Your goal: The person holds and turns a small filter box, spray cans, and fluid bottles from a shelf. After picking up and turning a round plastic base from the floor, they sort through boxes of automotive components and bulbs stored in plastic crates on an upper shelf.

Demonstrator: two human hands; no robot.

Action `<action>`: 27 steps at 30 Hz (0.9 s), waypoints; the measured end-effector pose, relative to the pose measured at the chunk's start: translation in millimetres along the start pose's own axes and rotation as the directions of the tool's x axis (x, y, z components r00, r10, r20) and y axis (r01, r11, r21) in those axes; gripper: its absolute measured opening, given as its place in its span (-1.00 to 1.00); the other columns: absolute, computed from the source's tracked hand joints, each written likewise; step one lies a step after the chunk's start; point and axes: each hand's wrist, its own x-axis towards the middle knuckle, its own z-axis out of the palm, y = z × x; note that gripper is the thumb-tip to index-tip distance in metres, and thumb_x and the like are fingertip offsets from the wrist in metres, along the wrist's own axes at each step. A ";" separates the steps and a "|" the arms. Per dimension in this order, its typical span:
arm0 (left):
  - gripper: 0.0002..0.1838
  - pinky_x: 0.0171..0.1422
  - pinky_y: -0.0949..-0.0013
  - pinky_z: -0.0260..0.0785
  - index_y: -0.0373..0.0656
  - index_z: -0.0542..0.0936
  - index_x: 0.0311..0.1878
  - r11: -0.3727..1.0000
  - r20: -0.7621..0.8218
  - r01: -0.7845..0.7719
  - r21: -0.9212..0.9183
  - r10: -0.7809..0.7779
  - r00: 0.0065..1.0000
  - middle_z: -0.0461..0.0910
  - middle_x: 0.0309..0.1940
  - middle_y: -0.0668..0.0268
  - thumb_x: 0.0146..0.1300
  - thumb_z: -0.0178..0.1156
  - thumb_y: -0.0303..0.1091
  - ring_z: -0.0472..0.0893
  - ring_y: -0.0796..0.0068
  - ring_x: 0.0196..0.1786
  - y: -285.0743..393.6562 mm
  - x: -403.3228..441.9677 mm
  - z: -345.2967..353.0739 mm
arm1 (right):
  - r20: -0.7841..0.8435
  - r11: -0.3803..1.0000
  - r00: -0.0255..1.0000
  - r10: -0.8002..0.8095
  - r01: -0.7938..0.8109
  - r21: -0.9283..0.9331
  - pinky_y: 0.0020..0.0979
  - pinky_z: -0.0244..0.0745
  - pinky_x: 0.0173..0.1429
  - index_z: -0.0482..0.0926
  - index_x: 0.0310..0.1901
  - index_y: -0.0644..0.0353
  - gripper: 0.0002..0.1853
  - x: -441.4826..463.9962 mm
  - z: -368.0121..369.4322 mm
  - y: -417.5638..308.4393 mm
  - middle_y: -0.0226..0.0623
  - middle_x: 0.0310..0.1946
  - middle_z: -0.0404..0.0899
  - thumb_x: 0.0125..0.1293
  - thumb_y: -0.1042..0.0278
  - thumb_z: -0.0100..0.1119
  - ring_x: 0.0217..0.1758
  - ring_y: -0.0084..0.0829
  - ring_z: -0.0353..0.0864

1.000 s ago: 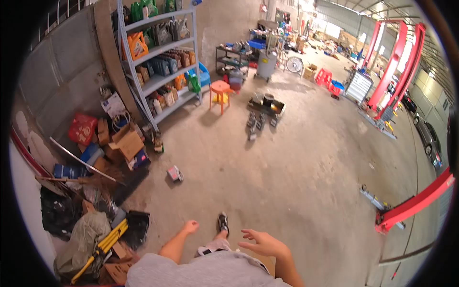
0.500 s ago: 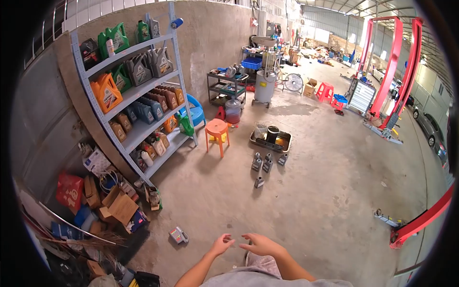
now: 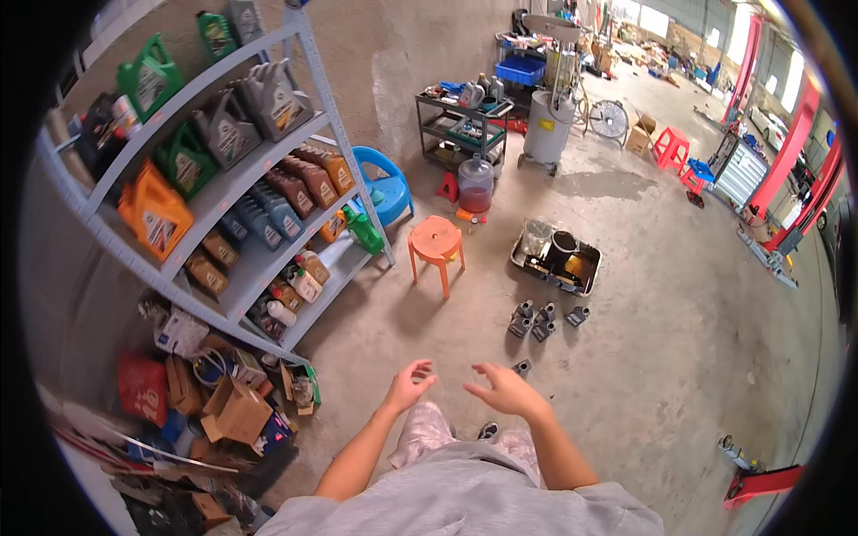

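Note:
My left hand (image 3: 412,386) hangs in the air in front of my body, fingers apart and slightly curled, with nothing in it. Level with it, a gap away, my right hand (image 3: 502,389) is also open and holds nothing. Just beyond the right hand a small dark grey bottle (image 3: 522,367) stands on the floor, partly covered by the hand. Several more grey bottles (image 3: 534,323) are grouped behind it. A black drain tray (image 3: 585,284) farther back carries a dark bucket (image 3: 561,248) and a clear container. Ahead stands an orange stool (image 3: 437,239).
A metal shelf (image 3: 344,138) at left bears several oil jugs, among them an orange jug (image 3: 155,210). Cardboard boxes (image 3: 239,411) and clutter lie below it. A blue chair (image 3: 382,192), tool cart (image 3: 465,129) and grey tank (image 3: 547,129) stand behind; red lift posts (image 3: 791,147) at right.
The view has moved forward and tilted down, so shelf, stool and bottles appear nearer. Both hands sit higher in view and farther apart. The grey jug on the floor at lower left is out of sight.

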 end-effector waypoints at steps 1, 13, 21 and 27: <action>-0.44 0.15 0.25 0.64 -0.21 0.64 0.33 1.000 -0.010 0.021 0.014 -0.021 1.000 0.78 0.04 0.15 0.34 0.52 -0.19 0.76 0.37 0.02 -6.8 39.0 -7.4 | -0.040 0.997 0.999 0.015 -0.018 -0.074 -0.06 0.54 0.43 0.61 0.36 0.32 -0.33 27.0 -14.3 3.0 0.16 0.25 0.69 0.51 -0.14 0.31 0.35 0.10 0.66; 0.12 -0.08 -0.02 0.55 -0.03 0.19 0.66 0.776 0.172 0.628 -0.059 -0.612 0.772 0.54 0.30 0.17 0.24 0.52 0.32 0.60 0.28 0.09 -256.8 592.4 -57.9 | -0.413 0.766 0.796 0.444 -0.097 0.636 -0.15 0.63 0.40 0.55 0.41 0.27 -0.47 474.1 -40.7 96.7 -0.11 0.33 0.64 0.52 0.23 0.39 0.34 -0.24 0.67; 0.26 0.54 -0.20 0.37 -0.04 0.03 0.75 0.711 -0.040 0.672 0.208 -0.680 0.732 0.11 0.69 -0.06 0.19 0.57 0.25 0.22 -0.14 0.66 -370.4 746.7 -93.5 | -0.175 0.451 0.590 0.788 -0.361 0.816 -0.18 0.52 0.49 0.41 0.54 0.32 -0.21 737.7 79.5 375.6 0.03 0.39 0.61 0.53 -0.13 0.32 0.44 -0.17 0.62; 0.06 0.63 -0.02 0.29 -0.09 0.12 0.70 0.861 0.271 0.451 0.236 -0.504 0.820 0.21 0.64 -0.10 0.37 0.46 0.17 0.32 0.01 0.61 -418.6 859.4 -124.0 | 0.191 -0.093 0.405 0.894 -0.249 0.964 0.03 0.32 0.67 -0.10 0.76 0.22 0.04 785.8 133.2 445.3 0.11 0.70 0.17 0.59 -0.32 0.14 0.76 -0.07 0.19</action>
